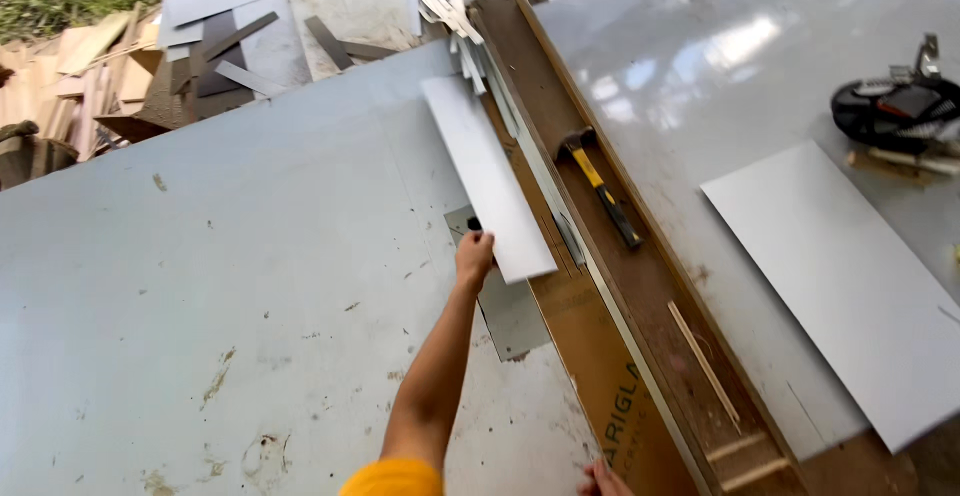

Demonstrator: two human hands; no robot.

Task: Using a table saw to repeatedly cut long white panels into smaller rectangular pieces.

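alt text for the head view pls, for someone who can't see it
A person's left hand holds the near end of a long white panel strip on a grey worktable. A hammer lies on a brown board beside it; the right hand shows at the bottom edge.

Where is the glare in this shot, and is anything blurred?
Head view: bright glare washes the glossy grey tabletop upper right; the long white panel strip held by the left hand stays sharp; edges bend slightly from the wide lens.

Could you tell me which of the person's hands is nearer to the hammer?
Left. The left hand grips the white strip's near end, just left of the hammer; the right hand sits far below at the frame's bottom.
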